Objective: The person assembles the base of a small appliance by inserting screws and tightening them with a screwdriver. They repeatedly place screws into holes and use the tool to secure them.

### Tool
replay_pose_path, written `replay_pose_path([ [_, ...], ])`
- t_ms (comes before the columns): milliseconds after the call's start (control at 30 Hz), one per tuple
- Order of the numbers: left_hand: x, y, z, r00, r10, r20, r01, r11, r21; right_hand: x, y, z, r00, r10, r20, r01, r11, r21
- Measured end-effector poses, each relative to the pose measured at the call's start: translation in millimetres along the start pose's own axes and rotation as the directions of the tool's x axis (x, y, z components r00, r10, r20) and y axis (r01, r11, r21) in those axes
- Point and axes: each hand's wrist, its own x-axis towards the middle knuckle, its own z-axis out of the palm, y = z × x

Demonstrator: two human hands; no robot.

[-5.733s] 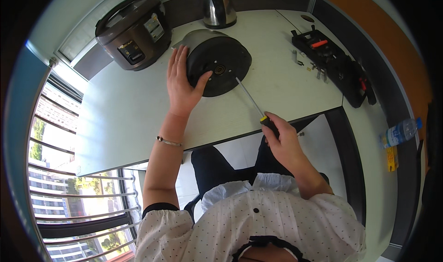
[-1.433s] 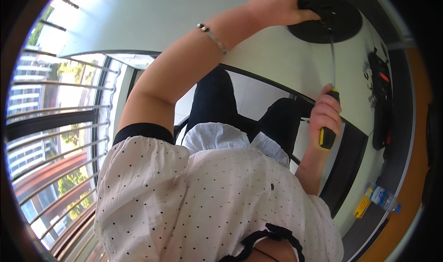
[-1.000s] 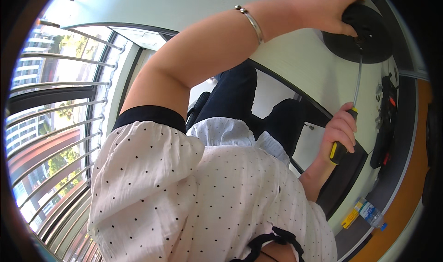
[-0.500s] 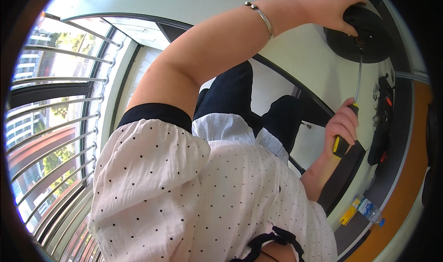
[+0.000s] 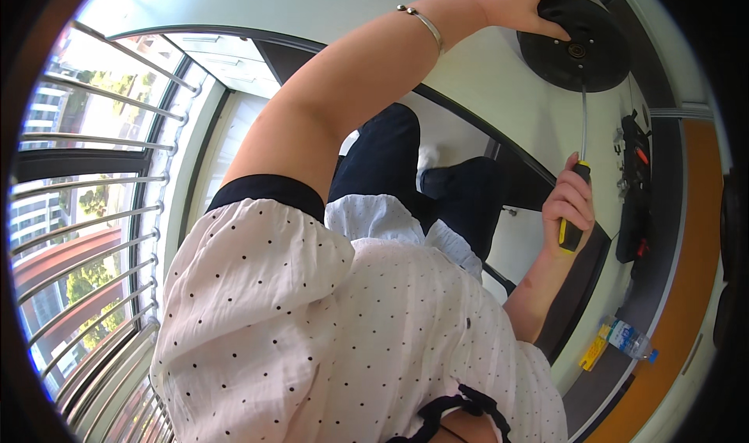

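Note:
Near the top right, my left hand (image 5: 524, 1) grips a black round disc-shaped base (image 5: 607, 53), its thumb lying across the face. The disc is tilted toward me and shows a ringed centre hole with small screws or holes around it. A yellow and black screwdriver (image 5: 572, 235) is in my right hand (image 5: 567, 204), with fingers wrapped round the handle. Its long metal shaft points up to the lower part of the disc. Whether the tip sits in a screw I cannot tell. Behind the disc, a shiny metal piece shows only in part.
Along the right of the pale desk (image 5: 476, 69) lies an open black tool case (image 5: 636, 186) with small tools. Closer in are a clear plastic bottle (image 5: 630, 340) and a yellow box (image 5: 595, 349). A barred window (image 5: 94, 182) is on my left. My legs are below the desk edge.
The disc and both hands appear shifted left in the view, partly as the view itself moved. The disc's centre hole now shows, and the screwdriver shaft stands lower on the disc, more upright.

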Motion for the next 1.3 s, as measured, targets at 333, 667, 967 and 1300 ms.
replay_pose_path([
  [333,-3,-5,3,0.995,0.099,-0.032,-0.098,0.995,0.026,-35,-3,-7,0.996,-0.083,0.009,0.083,0.997,-0.004],
  [667,-2,-13,3,0.988,0.152,-0.014,-0.15,0.983,0.11,-64,-4,-8,0.987,-0.163,-0.009,0.161,0.984,-0.079],
  [967,-2,-14,4,0.996,0.086,0.007,-0.086,0.996,0.034,-74,5,2,0.985,-0.17,-0.017,0.165,0.973,-0.162],
  [1300,-4,3,-7,0.997,-0.066,0.026,0.068,0.994,-0.08,-74,8,8,0.986,-0.165,-0.022,0.157,0.965,-0.212],
])
